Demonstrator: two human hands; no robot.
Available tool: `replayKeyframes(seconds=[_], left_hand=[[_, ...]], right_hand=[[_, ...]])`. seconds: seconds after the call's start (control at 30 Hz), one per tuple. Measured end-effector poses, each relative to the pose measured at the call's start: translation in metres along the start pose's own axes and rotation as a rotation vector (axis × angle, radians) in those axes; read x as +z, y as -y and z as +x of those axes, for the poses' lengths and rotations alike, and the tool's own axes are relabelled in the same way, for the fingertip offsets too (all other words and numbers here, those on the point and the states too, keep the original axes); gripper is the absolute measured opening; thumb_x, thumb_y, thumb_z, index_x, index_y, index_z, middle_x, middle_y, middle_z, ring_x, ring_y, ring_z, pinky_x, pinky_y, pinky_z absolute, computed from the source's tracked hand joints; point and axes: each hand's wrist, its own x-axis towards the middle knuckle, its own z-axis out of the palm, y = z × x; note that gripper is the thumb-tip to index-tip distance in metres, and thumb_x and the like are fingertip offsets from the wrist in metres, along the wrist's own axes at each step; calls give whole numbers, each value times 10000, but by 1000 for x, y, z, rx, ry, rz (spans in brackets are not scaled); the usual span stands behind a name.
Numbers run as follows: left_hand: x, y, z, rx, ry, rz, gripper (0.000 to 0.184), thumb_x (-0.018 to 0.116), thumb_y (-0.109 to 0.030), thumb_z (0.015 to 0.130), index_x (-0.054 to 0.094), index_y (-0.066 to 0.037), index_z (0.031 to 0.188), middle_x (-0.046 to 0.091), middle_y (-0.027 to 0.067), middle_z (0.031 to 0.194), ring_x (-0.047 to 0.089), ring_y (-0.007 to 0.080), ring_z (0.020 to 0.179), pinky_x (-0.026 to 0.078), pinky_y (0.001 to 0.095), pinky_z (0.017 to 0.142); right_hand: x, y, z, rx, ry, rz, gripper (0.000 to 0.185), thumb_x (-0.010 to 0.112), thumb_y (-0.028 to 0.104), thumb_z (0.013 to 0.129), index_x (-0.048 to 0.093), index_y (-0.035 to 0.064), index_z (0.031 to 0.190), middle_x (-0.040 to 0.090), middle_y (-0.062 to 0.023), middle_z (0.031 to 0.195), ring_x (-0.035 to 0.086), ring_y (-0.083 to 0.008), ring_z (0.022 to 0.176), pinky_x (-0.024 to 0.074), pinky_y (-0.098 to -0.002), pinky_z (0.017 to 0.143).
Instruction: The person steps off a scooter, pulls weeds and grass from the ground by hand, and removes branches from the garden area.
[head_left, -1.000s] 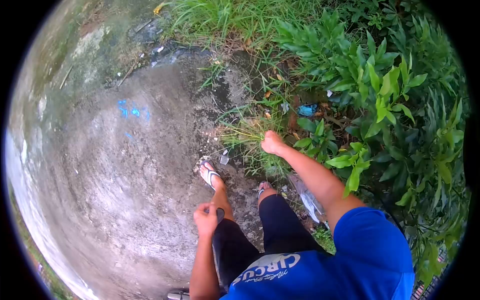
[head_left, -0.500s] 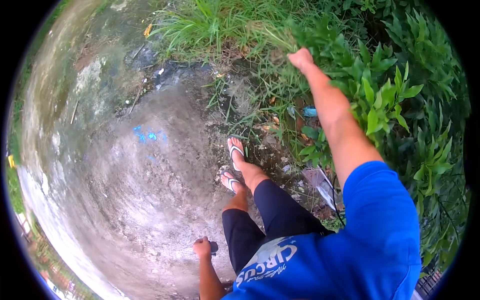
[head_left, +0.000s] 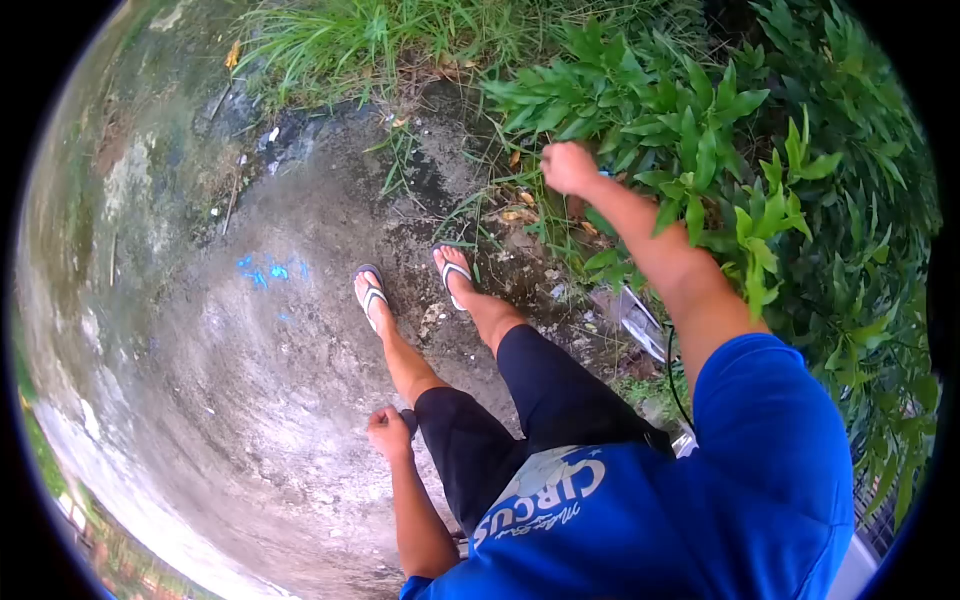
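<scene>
My right hand [head_left: 568, 167] is closed in a fist, in front of the leafy green bush [head_left: 690, 130] and above thin grass stems. Whatever is inside its fingers, if anything, is hidden. My left hand [head_left: 388, 432] hangs low beside my left thigh, fingers curled round a small dark object [head_left: 408, 421] that is only partly visible; its kind is unclear. Tall grass [head_left: 350, 45] grows beyond my feet, along the edge of the concrete.
My sandalled feet [head_left: 455, 275] stand on rough, stained concrete [head_left: 290, 370] with blue paint marks [head_left: 265, 270]. Dry leaves [head_left: 515, 214] and litter lie under the bush. A black cable [head_left: 672, 380] curves near my right side, beside a pale sheet-like piece [head_left: 643, 325].
My right hand has come back from the grass toward my body. One foot has stepped out to the left, widening my stance. My left hand has risen slightly, still with the dark object.
</scene>
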Motion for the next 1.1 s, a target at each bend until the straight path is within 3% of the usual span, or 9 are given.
replayKeyframes(seconds=[0.13, 0.2, 0.27, 0.3, 0.37, 0.6, 0.83, 0.93, 1.1], left_hand=[[-10, 16, 44, 127, 21, 122, 314, 656, -256, 825, 728, 49, 852, 724, 237, 829, 704, 373, 770, 552, 468, 754], [-33, -5, 58, 136, 81, 193, 313, 658, -248, 807, 737, 49, 865, 726, 246, 857, 707, 395, 800, 554, 479, 781], [-66, 2, 73, 201, 114, 232, 311, 664, -245, 802, 737, 50, 865, 728, 238, 846, 710, 391, 793, 555, 477, 788], [-74, 1, 92, 253, 125, 242, 310, 667, -244, 799, 736, 50, 866, 729, 235, 841, 711, 389, 790, 556, 475, 792], [-103, 7, 127, 302, 152, 275, 311, 681, -258, 805, 738, 42, 864, 733, 228, 845, 716, 371, 806, 552, 461, 807], [-206, -13, 178, 248, 225, 367, 285, 721, -258, 787, 754, 8, 886, 742, 211, 861, 729, 342, 819, 560, 439, 803], [-195, 10, 200, 375, 152, 352, 323, 692, -285, 798, 753, 18, 888, 737, 224, 854, 729, 361, 842, 563, 454, 827], [-227, -16, 131, 435, 115, 464, 343, 672, -286, 782, 747, 38, 868, 728, 254, 851, 725, 381, 847, 560, 470, 848], [-238, 30, 160, 473, 236, 755, 471, 631, -405, 847, 747, 50, 885, 726, 273, 969, 722, 407, 935, 571, 463, 861]], right_hand=[[50, 79, -69, -84, 243, 34, 202, 603, 169, 895, 716, 40, 1001, 708, -232, 974, 700, -377, 942, 560, -487, 896], [67, 116, -111, -69, 125, 276, 220, 605, 199, 898, 730, 23, 938, 711, -238, 954, 680, -412, 942, 540, -493, 882], [89, 143, -146, -40, 171, 411, 204, 607, 203, 888, 743, 65, 953, 717, -219, 981, 682, -408, 941, 535, -501, 872], [94, 157, -173, -66, 57, 392, 193, 610, 199, 870, 736, 64, 929, 715, -221, 960, 681, -419, 918, 534, -510, 856], [82, 177, -213, -29, 121, 375, 227, 603, 225, 879, 745, 72, 969, 716, -223, 964, 683, -414, 942, 534, -504, 876], [116, 158, -316, 165, 127, 508, 273, 603, 269, 909, 744, 52, 994, 714, -233, 977, 683, -406, 981, 540, -483, 893], [149, 106, -355, 293, 83, 404, 253, 614, 249, 906, 734, 27, 925, 700, -247, 968, 676, -424, 957, 540, -500, 866], [162, 121, -368, 308, 47, 441, 252, 627, 258, 900, 733, 32, 932, 700, -245, 952, 672, -431, 942, 541, -497, 853], [150, 165, -404, 292, 13, 576, 260, 626, 267, 891, 732, 34, 936, 700, -240, 933, 674, -426, 934, 540, -495, 838]])
